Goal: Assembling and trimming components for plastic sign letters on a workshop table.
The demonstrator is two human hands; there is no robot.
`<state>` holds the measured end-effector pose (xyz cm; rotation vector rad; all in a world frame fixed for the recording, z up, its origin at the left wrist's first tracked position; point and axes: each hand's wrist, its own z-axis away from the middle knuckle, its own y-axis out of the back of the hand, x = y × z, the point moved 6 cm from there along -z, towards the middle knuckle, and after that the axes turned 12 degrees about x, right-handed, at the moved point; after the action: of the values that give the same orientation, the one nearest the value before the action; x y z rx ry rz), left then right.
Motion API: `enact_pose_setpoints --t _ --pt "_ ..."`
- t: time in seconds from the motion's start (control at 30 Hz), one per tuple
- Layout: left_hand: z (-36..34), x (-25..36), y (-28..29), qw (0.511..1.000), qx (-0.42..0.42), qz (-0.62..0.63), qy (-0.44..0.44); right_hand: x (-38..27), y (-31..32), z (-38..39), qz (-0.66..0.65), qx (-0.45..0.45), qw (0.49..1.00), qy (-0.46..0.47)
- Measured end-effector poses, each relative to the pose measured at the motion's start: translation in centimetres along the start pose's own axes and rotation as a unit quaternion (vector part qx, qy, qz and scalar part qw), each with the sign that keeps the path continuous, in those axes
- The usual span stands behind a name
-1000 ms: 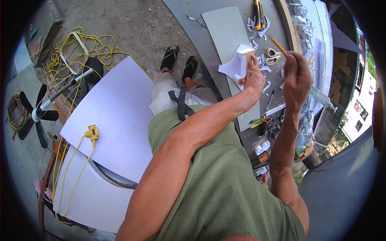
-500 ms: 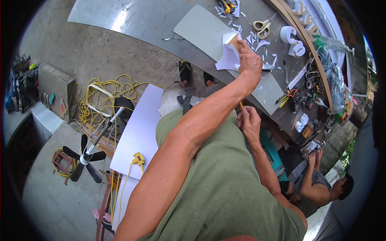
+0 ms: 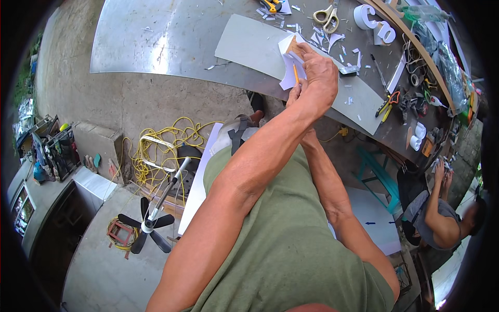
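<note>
A white paper piece [image 3: 289, 62] is up over the grey tabletop [image 3: 156, 41], pinched in the left hand [image 3: 319, 78]. The right hand [image 3: 294, 95] sits just under it, fingers closed on a yellow pencil [image 3: 296, 74]. Scissors [image 3: 326, 15] lie farther back.

Right hand [image 3: 297, 92] now up beside left hand [image 3: 318, 78], both closed together on the white folded paper piece [image 3: 289, 65]; half a second ago it sat lower, and earlier apart, raised. Thin orange pencil [image 3: 295, 74] now points down between hands.
</note>
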<state>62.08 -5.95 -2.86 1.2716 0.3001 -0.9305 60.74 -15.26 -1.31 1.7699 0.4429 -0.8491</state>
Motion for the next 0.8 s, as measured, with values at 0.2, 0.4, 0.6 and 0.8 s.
enact_pose_setpoints --t 0.2,0.4,0.6,0.8 --pt "0.0 -0.3 0.8 0.986 0.019 0.167 0.010 -1.9 2.9 0.6 -0.053 0.011 0.998 0.032" --pt "1.7 -8.0 4.7 0.903 0.036 0.406 0.135 -6.4 18.7 -0.3 0.150 0.063 0.984 0.077" --pt "1.6 -6.9 4.2 0.899 0.049 0.406 0.158 -10.3 24.7 -10.5 0.084 0.071 0.992 0.063" --pt "2.4 -6.2 4.0 0.892 0.058 0.431 0.124 -13.2 13.4 -15.3 0.013 -0.175 0.924 0.339"
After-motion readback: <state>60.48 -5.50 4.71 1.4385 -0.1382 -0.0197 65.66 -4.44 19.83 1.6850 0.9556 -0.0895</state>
